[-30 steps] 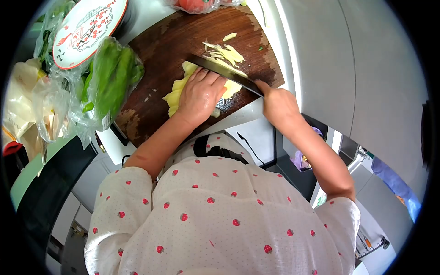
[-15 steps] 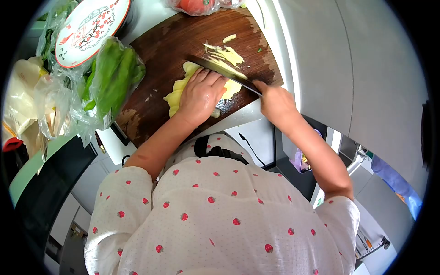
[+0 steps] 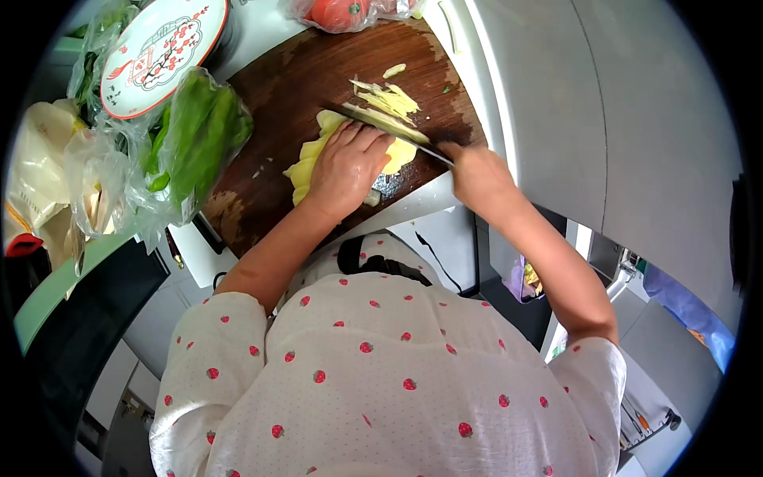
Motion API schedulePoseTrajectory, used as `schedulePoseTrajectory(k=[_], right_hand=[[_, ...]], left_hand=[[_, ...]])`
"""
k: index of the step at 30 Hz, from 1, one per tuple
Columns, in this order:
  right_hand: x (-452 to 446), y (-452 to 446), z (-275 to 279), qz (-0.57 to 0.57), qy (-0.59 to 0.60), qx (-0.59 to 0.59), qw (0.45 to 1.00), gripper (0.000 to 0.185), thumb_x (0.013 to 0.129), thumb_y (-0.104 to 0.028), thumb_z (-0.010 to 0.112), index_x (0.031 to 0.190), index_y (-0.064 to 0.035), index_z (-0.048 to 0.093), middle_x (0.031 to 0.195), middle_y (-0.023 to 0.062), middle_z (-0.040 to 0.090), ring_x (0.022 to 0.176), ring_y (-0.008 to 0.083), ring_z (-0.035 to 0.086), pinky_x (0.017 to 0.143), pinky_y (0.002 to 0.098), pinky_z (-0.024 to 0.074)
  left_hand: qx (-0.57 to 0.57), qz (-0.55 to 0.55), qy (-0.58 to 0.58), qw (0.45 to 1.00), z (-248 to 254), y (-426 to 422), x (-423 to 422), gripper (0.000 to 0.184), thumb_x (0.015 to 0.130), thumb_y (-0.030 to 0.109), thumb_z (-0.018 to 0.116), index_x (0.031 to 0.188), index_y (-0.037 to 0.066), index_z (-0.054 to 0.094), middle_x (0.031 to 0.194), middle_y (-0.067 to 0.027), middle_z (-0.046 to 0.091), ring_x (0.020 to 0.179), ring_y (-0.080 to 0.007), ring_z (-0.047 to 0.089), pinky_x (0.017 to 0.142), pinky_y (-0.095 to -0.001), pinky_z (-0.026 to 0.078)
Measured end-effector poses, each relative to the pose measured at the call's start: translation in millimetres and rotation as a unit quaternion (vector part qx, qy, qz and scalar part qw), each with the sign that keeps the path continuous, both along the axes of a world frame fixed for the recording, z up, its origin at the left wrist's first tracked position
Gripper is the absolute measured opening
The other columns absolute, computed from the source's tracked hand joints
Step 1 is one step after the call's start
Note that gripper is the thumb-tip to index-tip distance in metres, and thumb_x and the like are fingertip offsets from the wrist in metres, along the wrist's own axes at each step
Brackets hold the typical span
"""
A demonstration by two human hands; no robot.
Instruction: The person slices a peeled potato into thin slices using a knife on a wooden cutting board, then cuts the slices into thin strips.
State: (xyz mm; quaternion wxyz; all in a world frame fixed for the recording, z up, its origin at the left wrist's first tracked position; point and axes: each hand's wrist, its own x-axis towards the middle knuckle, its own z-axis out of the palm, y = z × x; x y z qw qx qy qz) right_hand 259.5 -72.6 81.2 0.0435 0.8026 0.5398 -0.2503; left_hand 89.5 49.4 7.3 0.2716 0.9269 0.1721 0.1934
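On the dark wooden cutting board (image 3: 274, 87), my left hand (image 3: 347, 168) presses down on a fan of overlapping yellow potato slices (image 3: 306, 168). Its fingers are bent and close together, with the tips beside the blade. My right hand (image 3: 482, 176) is closed around the handle of a kitchen knife (image 3: 389, 127). The blade lies slantwise across the slices, right in front of my left fingertips. Thin potato strips (image 3: 388, 99) lie just beyond the blade, and one loose piece (image 3: 394, 71) sits farther off. Most of the handle is hidden in my grip.
Green peppers (image 3: 199, 139) in a clear plastic bag lean at the board's left edge. Behind them is a patterned plate (image 3: 163, 60). Bagged tomatoes (image 3: 338, 12) touch the far edge. A grey panel (image 3: 548, 95) stands to the right, beyond the white counter rim.
The blade has tilted slightly, and the strips beyond it have shifted a little. Both hands stay almost in place, the left still on the slices and the right on the knife.
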Motion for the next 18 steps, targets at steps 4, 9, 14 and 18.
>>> schedulePoseTrajectory(k=[4, 9, 14, 18], right_hand=[[-11, 10, -13, -0.043, 0.017, 0.043, 0.998, 0.027, 0.078, -0.004, 0.053, 0.103, -0.0070, 0.063, 0.077, 0.0231, 0.064, 0.076, 0.0381, 0.065, 0.070, 0.0459, 0.0522], [-2, -1, 7, -0.054, 0.024, 0.045, 0.997, 0.035, 0.077, -0.003, 0.055, 0.110, -0.0077, 0.064, 0.077, 0.0235, 0.064, 0.076, 0.0384, 0.064, 0.070, 0.0455, 0.0515], [-1, -8, 23, -0.035, 0.021, -0.032, 0.999, 0.036, 0.076, 0.001, 0.053, 0.109, -0.0071, 0.064, 0.080, 0.0234, 0.065, 0.079, 0.0376, 0.065, 0.072, 0.0452, 0.0520], [-7, 14, -12, -0.043, 0.011, 0.004, 0.999, 0.030, 0.078, -0.004, 0.055, 0.107, -0.0066, 0.064, 0.081, 0.0230, 0.065, 0.079, 0.0375, 0.064, 0.072, 0.0457, 0.0519]], left_hand=[[0.003, 0.007, -0.004, 1.000, -2, -3, -2, 0.030, 0.074, 0.012, 0.068, 0.103, 0.005, 0.064, 0.108, -0.0071, 0.060, 0.106, -0.0271, 0.054, 0.099, -0.0398, 0.040], [-0.013, -0.002, -0.045, 0.999, -7, -1, -1, 0.030, 0.074, 0.012, 0.069, 0.103, 0.005, 0.064, 0.105, -0.0092, 0.060, 0.101, -0.0304, 0.055, 0.093, -0.0422, 0.042], [-0.017, -0.001, -0.009, 1.000, -2, -1, -1, 0.029, 0.075, 0.011, 0.068, 0.103, 0.005, 0.064, 0.108, -0.0069, 0.061, 0.106, -0.0270, 0.054, 0.099, -0.0396, 0.040], [-0.015, 0.000, -0.011, 1.000, 0, 0, 0, 0.032, 0.073, 0.011, 0.069, 0.104, 0.004, 0.064, 0.109, -0.0075, 0.060, 0.108, -0.0281, 0.052, 0.100, -0.0407, 0.039]])
